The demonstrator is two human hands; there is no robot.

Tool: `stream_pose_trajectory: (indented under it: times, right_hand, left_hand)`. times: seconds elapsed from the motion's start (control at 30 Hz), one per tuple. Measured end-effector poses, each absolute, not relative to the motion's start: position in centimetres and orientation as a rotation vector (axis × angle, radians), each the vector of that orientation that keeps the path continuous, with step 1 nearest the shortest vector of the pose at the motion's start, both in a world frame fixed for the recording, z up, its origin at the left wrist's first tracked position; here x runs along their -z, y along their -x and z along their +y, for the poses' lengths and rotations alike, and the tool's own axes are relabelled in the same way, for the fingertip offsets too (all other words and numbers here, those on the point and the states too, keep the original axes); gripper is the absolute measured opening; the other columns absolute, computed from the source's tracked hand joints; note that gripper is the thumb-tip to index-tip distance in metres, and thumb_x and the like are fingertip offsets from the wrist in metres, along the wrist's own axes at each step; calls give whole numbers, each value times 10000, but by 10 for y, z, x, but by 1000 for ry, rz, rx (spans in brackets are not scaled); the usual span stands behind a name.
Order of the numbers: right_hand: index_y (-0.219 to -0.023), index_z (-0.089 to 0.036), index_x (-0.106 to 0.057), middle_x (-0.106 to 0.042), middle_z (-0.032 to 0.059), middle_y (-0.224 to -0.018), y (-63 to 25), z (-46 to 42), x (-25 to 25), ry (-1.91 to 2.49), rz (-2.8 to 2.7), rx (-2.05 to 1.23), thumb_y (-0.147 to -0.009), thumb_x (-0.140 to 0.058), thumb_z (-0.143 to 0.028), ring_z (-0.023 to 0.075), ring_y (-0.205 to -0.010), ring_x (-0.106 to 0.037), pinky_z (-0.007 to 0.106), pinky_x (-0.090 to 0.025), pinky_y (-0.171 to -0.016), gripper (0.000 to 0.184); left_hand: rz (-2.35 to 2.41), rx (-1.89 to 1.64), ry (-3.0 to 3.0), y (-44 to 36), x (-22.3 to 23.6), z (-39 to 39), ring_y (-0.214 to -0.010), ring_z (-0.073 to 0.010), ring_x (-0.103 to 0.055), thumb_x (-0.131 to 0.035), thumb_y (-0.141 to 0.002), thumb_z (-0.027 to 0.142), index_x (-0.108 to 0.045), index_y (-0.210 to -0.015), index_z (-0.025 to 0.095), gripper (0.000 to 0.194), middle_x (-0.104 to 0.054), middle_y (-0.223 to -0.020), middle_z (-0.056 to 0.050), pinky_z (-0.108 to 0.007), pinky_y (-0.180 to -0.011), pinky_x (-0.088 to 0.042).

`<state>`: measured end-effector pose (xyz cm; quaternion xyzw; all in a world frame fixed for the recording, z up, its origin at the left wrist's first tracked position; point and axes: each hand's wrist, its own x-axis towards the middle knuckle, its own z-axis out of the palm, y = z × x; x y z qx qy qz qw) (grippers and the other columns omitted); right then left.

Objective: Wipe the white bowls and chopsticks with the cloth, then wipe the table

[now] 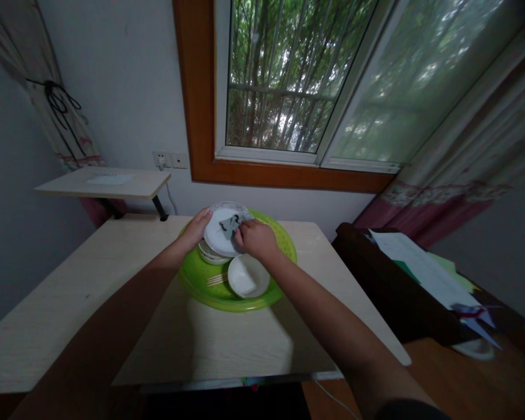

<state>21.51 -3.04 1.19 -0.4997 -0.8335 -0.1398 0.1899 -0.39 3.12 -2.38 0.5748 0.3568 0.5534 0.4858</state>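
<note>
A white plate (216, 232) with a patterned rim is tilted up over a round green basin (201, 296). My left hand (195, 229) grips the plate by its left edge. In my right hand (257, 238) a grey cloth (231, 224) is bunched, lying against the face of the plate. Beneath the plate sit stacked white dishes (210, 254), partly hidden by it. A white bowl (248, 276) rests in the basin below my right hand, and several light chopsticks (217, 279) lie to the left of the bowl.
The basin stands on a pale wooden table (240, 347). A small raised shelf (135, 185) on black legs holds a paper at the back left. To the right, a dark cabinet (376, 291) carries papers (415, 268). Behind is a window (297, 87) with a wooden frame.
</note>
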Motion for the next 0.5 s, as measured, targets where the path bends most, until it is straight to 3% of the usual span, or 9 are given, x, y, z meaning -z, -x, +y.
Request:
stream_pose_trajectory:
  times: [0.13,0.27,0.37,0.5]
  right_hand:
    - [-905,-144,-782,-742,138,-899,-221,-37,-14,1250,-2484,274,-1004,-495,-356,240,-825,-685,339,-515,-771,370]
    - [-929,-168,-783,-742,93,-908,-220,-39,-10,862,-2638,100,-1015,-500,-326,203,-850,-678,307,-511,-795,335]
    - [-1132,-164,-755,-749,103,-1128,-216,-38,-8,637,-2631,-21,-1039,-457,-296,206,-1028,-681,330,-519,-938,339]
    - [-1380,-171,-630,-622,114,-1434,-211,-37,-8,518,-2631,-60,-1031,-479,-307,227,-1303,-582,416,-449,-1126,403]
  left_hand:
    - [883,-1399,-1367,7,26,36,-1129,-282,-642,-660,-863,610,-657,-1256,156,600,-706,-1230,-121,-396,-972,-508]
    - [934,-1403,-1370,9,28,36,-1122,-276,-634,-642,-876,610,-643,-1259,162,589,-700,-1224,-113,-378,-940,-510]
    - [929,-1352,-1393,8,26,32,-1064,-265,-648,-628,-881,620,-640,-1252,169,585,-705,-1194,-102,-364,-905,-515]
    - [884,-1323,-1411,6,22,26,-1008,-249,-663,-625,-883,614,-641,-1224,189,544,-709,-1172,-82,-355,-882,-520]
